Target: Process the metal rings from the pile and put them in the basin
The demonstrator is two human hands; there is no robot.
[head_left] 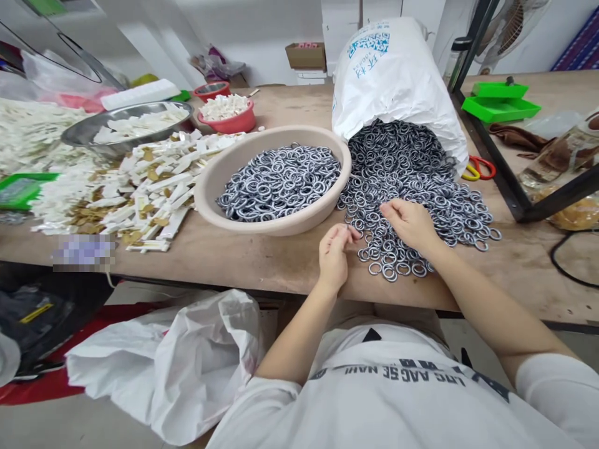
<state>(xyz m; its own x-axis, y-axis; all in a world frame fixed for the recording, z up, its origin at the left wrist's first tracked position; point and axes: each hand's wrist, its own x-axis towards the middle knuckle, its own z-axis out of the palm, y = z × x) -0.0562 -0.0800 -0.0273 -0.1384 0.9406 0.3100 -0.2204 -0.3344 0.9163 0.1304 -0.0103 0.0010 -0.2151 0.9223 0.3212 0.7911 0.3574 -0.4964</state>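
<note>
Beside the tub (262,227), loose rings (407,181) are spread on the table (266,265) at the mouth of the sack (393,81); the left hand (334,254) is held at their edge and the right hand (412,226) over them, fingers curled, though whether anything is grasped cannot be told. Rings are apparently being handled singly, so a light fingertip pinch is called for. They are seen as grey, shiny and round.

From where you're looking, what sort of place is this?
Probably a small workshop: grey rings spill from a white sack, a beige basin holds more, and white pieces lie heaped along the bench.
</note>
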